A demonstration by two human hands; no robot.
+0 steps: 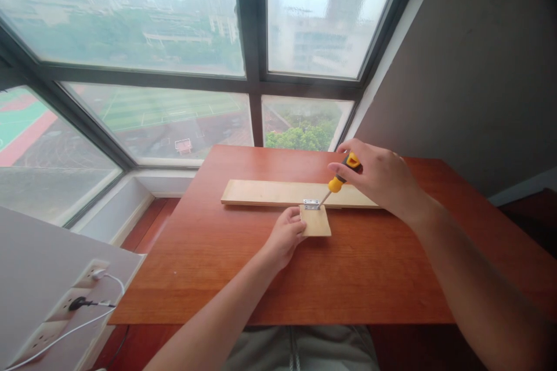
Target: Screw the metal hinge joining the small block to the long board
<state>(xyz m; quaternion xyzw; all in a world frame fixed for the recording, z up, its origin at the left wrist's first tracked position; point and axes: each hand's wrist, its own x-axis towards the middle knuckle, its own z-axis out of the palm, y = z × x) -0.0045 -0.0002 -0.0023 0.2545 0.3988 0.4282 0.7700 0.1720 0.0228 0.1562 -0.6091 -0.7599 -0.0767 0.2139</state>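
My right hand [369,171] is closed around the yellow and black handle of a screwdriver [336,184]. The shaft slants down to the left, its tip at the right end of a small silver hinge [311,204]. That hinge lies along the far edge of a small square wooden board [317,223]. My left hand [289,232] grips the left side of this board, thumb on top, with the other fingers partly hidden. Just behind, a long pale wooden plank [265,192] lies across the table, its right end covered by my right hand and forearm.
Everything rests on a reddish-brown wooden table [209,266]. Large windows with dark frames [256,81] stand beyond its far edge, and a grey wall [470,81] is at the right. At the lower left, wall sockets hold plugs with a white cable [93,317].
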